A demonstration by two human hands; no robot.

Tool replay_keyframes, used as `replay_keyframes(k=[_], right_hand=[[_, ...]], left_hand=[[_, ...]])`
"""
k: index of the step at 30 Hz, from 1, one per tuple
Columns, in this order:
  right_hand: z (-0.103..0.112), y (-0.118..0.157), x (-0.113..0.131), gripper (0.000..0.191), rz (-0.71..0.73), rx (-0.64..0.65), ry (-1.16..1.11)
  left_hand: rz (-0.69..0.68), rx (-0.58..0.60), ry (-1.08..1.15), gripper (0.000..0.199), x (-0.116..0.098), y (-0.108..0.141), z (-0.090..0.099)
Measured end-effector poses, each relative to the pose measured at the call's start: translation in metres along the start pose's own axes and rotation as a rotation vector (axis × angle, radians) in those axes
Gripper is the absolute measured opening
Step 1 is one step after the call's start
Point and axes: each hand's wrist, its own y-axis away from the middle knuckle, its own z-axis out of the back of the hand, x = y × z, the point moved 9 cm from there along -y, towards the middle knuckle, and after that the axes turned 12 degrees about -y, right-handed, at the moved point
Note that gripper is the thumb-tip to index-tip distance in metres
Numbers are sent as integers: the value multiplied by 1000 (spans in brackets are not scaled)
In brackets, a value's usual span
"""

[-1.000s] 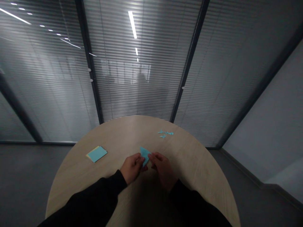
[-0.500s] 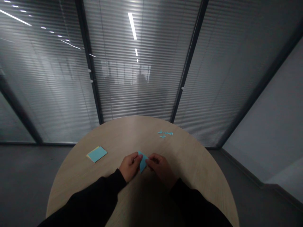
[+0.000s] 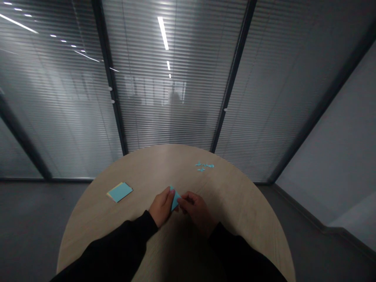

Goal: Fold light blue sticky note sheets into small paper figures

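A small folded piece of blue paper [image 3: 175,200] is held between my two hands, above the near middle of the table. My left hand [image 3: 161,206] grips its left side, thumb on top. My right hand [image 3: 196,210] pinches the paper's right edge between thumb and fingertips. The fingers beneath the paper are mostly hidden. Off to the left lies a stack of paper sheets [image 3: 120,192], blue on top with a yellow edge showing. Several small folded blue paper pieces [image 3: 202,166] lie beyond my right hand.
The round wooden table [image 3: 235,219] carries all of this, and its far edge comes close to a glass partition with blinds [image 3: 173,125]. A pale wall [image 3: 337,168] rises at the right. Grey floor [image 3: 35,219] shows on both sides.
My right hand has moved slightly left, closer to my left hand. The blue paper between them has turned a little and shows a narrower face. The stack and small pieces lie as before.
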Motion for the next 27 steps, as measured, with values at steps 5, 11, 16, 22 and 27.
replay_keyframes(k=[5,11,16,22,27], right_hand=[[-1,1,0,27,13,-11,19],[-2,2,8,26,18,10,43],[1,3,9,26,30,2,35],[4,2,6,26,-1,-6,24],[2,0,-2,25,-23,27,6]], left_hand=[[13,-44,-162,32,1,0,3],[-31,-95,-184,39,-4,-1,9],[12,-64,-101,42,-2,1,8],[-18,-96,-101,41,-3,1,11],[-60,-173,-123,36,-7,1,21]])
